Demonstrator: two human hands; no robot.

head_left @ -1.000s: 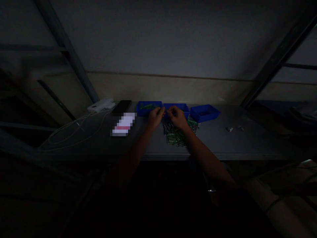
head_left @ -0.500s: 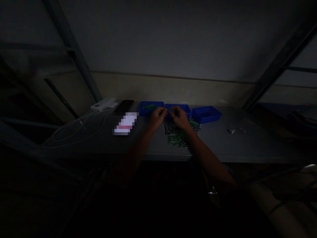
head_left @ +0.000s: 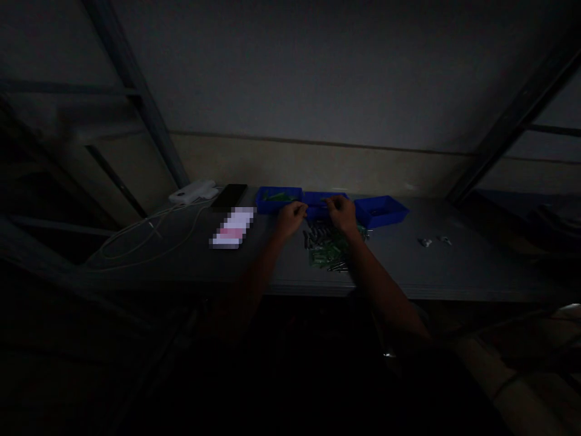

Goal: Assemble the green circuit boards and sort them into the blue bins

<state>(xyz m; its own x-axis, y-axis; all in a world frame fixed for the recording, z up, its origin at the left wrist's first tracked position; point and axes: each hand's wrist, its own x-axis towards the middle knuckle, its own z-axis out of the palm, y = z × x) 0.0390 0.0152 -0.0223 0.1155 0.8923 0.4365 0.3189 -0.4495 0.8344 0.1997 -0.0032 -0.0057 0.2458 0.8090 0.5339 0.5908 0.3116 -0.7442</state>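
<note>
My left hand point(head_left: 291, 219) is closed in a pinch in front of the left blue bin point(head_left: 267, 208), which has green pieces point(head_left: 279, 197) in it. What its fingertips hold is too dark and small to name. My right hand point(head_left: 342, 214) is over the front of the middle blue bin point(head_left: 313, 198), its thumb and fingers pinched on a small green piece point(head_left: 324, 200). Below the hands lies a pile of green pieces point(head_left: 330, 253) and slim metallic pieces point(head_left: 315, 233), partly hidden by my right forearm.
A right blue bin point(head_left: 385, 217) stands beside the middle one. Two small pale pieces point(head_left: 425, 242) lie farther right on the grey table point(head_left: 281, 275). At left are a lit phone point(head_left: 233, 228), a dark flat device point(head_left: 229, 196), a white box point(head_left: 193, 192) and loose cables point(head_left: 136, 227).
My hands were close together at their fingertips; now they are apart. The right hand has moved to the right, with a green piece showing at its fingertips.
</note>
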